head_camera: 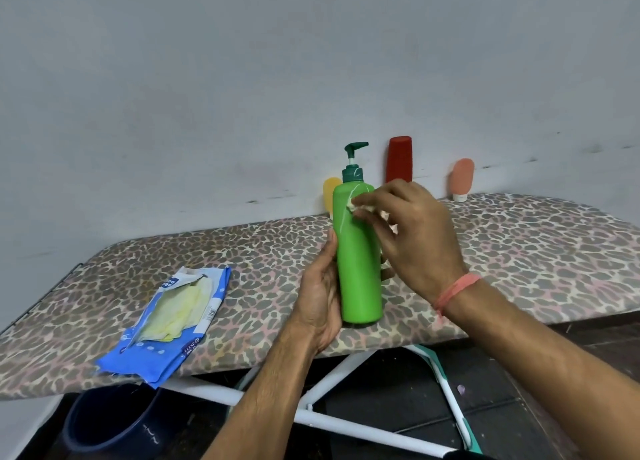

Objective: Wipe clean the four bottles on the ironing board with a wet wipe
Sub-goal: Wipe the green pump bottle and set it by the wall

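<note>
The left hand (320, 296) gripped the green pump bottle (358, 251) around its lower half, thumb along the near-left side and fingers curled behind, holding it upright over the middle of the ironing board (519, 251), close to the near edge. Whether the bottle's base touched the leopard-print cover or hung just above it could not be told. The right hand (412, 231) pinched a small wad of wet wipe (356, 207) between thumb and fingertips and pressed it against the bottle's upper shoulder, just below the dark green pump collar. A pink band circled the right wrist.

Along the far edge, against the wall, stood three more bottles: a yellow bottle (330, 191) mostly hidden behind the green one, a red bottle (400, 159) just to the right of the pump, and a salmon-pink bottle (462, 179) further right, resting on its white cap. Near the left end, at the near edge, lay an opened blue wipes pack (166, 328) with pale yellowish wipes showing through the torn flap. Beneath the board were white legs and a dark blue bucket (107, 421) on the floor.
</note>
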